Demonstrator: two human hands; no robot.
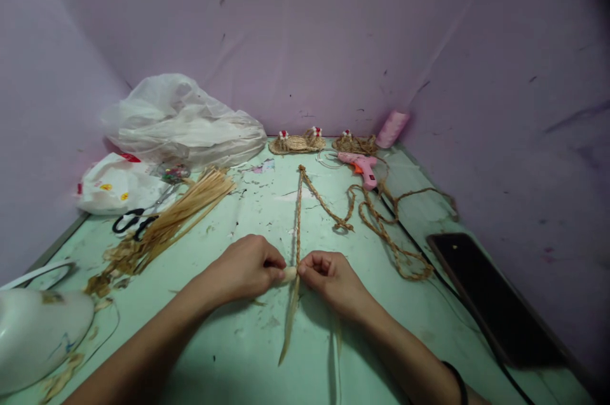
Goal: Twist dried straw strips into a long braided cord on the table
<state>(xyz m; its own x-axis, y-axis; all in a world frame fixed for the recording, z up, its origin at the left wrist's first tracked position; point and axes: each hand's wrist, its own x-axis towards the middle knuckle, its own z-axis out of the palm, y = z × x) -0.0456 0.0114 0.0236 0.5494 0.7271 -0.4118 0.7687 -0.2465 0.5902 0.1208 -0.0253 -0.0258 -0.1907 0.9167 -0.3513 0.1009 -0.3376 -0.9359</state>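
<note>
A braided straw-coloured cord [298,220] runs taut from a knot at the far middle of the table down to my two hands. My left hand [252,268] is closed on a pale flat fibre strand [290,274] at the braid's near end. On the other side my right hand [328,278] pinches the braid's end, probably with another strand, though its fingers hide part of it. One loose strand [288,329] hangs down between the hands toward me. A paler strand dangles below my right hand.
Left lie dry fibres [176,220], scissors [138,220], plastic bags [185,125] and a white rounded object [42,335]. Right are more braided cord [400,259], a pink glue gun [359,166] and a dark phone [495,297]. Woven pieces [296,143] and a pink spool [393,129] stand by the wall.
</note>
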